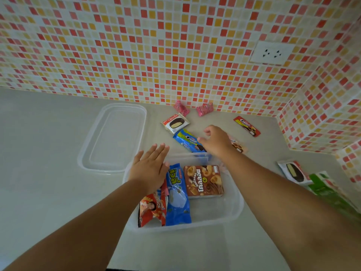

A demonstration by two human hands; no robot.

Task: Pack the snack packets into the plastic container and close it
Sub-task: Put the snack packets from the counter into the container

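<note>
While the left hand (pixel 150 167) lies flat on the container (pixel 232 210) rim, the right hand (pixel 216 140), fingers loosely curled, touches the blue packet (pixel 188 140). Its long axis runs far-left to near-right.

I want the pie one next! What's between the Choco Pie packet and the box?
In the head view, a blue Cream-O packet lies between the Choco Pie packet and the plastic container, its near end by the container's far rim.

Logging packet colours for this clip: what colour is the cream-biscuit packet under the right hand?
Blue packet, lying beyond the container; shown in the head view.
</note>
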